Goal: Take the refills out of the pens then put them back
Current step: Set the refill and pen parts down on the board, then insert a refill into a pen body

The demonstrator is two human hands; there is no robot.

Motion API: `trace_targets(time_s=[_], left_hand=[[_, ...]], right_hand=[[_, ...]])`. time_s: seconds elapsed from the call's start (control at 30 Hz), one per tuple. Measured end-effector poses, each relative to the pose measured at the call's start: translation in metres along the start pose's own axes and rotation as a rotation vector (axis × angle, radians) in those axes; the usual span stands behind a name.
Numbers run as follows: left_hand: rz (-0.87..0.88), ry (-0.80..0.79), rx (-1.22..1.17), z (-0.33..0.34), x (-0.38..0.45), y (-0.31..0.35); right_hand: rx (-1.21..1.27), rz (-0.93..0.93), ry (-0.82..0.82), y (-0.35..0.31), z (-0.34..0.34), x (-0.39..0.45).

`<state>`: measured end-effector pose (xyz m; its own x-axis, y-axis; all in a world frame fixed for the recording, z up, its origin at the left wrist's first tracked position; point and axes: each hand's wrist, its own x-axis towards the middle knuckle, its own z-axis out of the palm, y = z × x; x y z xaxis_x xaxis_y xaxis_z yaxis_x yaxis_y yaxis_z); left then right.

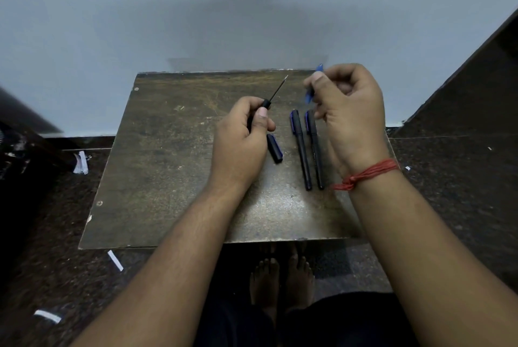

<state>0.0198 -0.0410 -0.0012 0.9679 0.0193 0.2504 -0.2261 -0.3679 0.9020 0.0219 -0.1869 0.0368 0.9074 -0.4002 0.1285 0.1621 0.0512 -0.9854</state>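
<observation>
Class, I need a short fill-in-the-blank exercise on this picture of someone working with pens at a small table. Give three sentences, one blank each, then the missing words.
1. The number of capped pens lying side by side on the table is ____.
2. The loose pen cap lies on the table beside the ____ hand.
3. The red thread is tied around the wrist of the ____ hand.

Missing words: two; left; right

head view, looking down, close over table [168, 178]
</observation>
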Motion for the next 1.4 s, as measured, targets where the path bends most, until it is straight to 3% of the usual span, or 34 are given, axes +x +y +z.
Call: trace_targets(time_s=[0.2, 0.43, 0.83, 1.4], left_hand=[[0.02, -0.068, 0.038, 0.0023, -0.0035, 0.0009], [0.031, -0.11, 0.03, 0.0024, -0.0067, 0.0058], [0.043, -0.119, 0.029, 0.0025, -0.0068, 0.0082], [0.047, -0.101, 0.029, 0.0025, -0.0059, 0.0069]], right_hand=[[0.245, 0.003, 0.105, 0.0033, -0.007, 0.0061], [0.139, -0.032, 0.102, 0.0025, -0.0092, 0.0059], [-0.039, -0.016, -0.053, 0.0039, -0.0039, 0.0013], [-0.035, 0.035, -0.247, 0.0089, -0.0026, -0.0008]])
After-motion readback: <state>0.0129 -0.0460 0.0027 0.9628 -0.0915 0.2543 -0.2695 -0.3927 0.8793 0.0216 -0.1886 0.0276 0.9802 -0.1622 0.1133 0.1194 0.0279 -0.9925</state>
